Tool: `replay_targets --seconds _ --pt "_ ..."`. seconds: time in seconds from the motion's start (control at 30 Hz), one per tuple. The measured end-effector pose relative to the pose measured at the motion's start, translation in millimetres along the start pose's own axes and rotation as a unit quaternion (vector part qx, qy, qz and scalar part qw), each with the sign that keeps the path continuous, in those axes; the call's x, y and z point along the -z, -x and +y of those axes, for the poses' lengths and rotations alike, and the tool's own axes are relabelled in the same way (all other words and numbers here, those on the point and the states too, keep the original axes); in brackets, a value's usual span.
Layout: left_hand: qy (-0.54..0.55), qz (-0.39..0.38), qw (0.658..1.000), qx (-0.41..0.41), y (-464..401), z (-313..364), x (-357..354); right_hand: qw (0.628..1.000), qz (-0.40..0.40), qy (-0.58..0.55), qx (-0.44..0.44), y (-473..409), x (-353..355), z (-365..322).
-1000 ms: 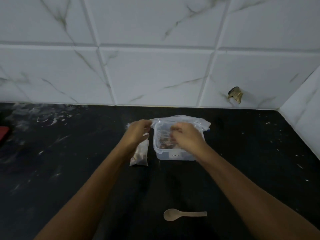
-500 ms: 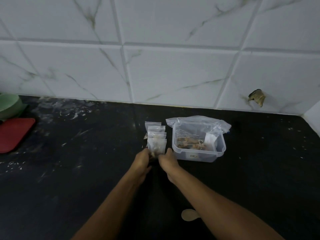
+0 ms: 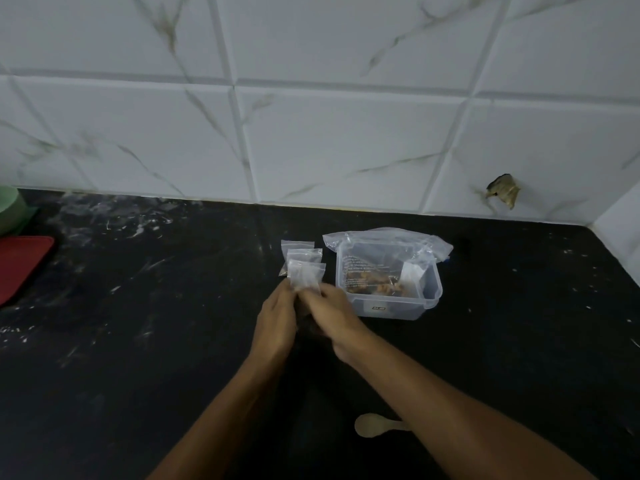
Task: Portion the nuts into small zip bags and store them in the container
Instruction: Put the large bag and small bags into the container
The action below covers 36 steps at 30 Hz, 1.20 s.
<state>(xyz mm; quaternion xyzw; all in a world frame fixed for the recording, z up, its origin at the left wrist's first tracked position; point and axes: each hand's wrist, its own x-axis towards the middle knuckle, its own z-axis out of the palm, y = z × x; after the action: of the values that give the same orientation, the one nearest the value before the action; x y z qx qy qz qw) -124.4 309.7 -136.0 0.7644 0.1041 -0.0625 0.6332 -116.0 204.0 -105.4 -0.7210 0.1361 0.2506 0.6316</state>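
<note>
Clear plastic small zip bags (image 3: 304,271), gripped at their lower ends by left hand (image 3: 277,323) and right hand (image 3: 329,315), fanned upright just left of the container (image 3: 433,299).

Gathered, probably for storing together; nuts (image 3: 377,287) left in a large bag (image 3: 388,251) inside the tub, spoon (image 3: 369,425) idle on the black counter (image 3: 156,358).

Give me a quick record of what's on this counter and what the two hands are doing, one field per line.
surface: black counter against a white tiled wall
left hand: pinching the nearest small zip bag
right hand: pinching the same bag
small zip bags: three in an overlapping row, left of the container
container: clear plastic, lid off, holding a large clear bag with nuts
spoon: pale, near edge, partly hidden by the right forearm
far left: red mat, green object
</note>
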Motion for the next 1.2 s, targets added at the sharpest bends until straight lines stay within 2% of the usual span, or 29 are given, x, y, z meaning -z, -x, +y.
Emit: replay_targets --seconds 0.1,0.2,0.3,0.43,0.57,0.8,0.97,1.1,1.2 --pt "0.014 -0.053 0.996 -0.071 0.7 30.5 -12.9 0.998 0.051 0.008 0.04 10.3 26.8 -28.6" --pt "0.007 -0.081 0.991 -0.104 -6.3 68.2 -39.8 0.993 0.109 -0.006 0.036 7.7 62.6 -52.0" --pt "0.007 -0.102 0.992 -0.069 -25.6 88.6 -68.6 0.99 0.124 -0.046 0.055 0.0 99.0 -61.1" --pt "0.055 -0.142 0.987 0.058 -43.2 93.8 -99.0 0.984 0.175 -0.032 0.009 -17.5 130.7 -50.9" --pt "0.015 -0.168 0.976 0.141 -65.6 80.5 -116.5 0.985 0.131 0.026 -0.111 -22.6 142.5 -40.8" --pt "-0.051 -0.225 0.948 0.218 -84.4 71.7 -129.2 0.982 0.136 0.061 -0.113 -43.9 156.4 -23.3" --pt "-0.074 -0.235 0.942 0.23 -93.0 66.6 -138.3 0.972 0.106 0.121 -0.169 -50.6 158.0 -25.7" --pt "-0.109 -0.226 0.943 0.217 -95.7 62.8 -142.3 0.978 0.074 0.128 -0.148 -57.2 156.6 -21.6" --pt "-0.121 -0.24 0.942 0.203 -94.8 61.9 -142.6 0.967 0.053 0.181 -0.169 -63.1 157.7 -20.1"
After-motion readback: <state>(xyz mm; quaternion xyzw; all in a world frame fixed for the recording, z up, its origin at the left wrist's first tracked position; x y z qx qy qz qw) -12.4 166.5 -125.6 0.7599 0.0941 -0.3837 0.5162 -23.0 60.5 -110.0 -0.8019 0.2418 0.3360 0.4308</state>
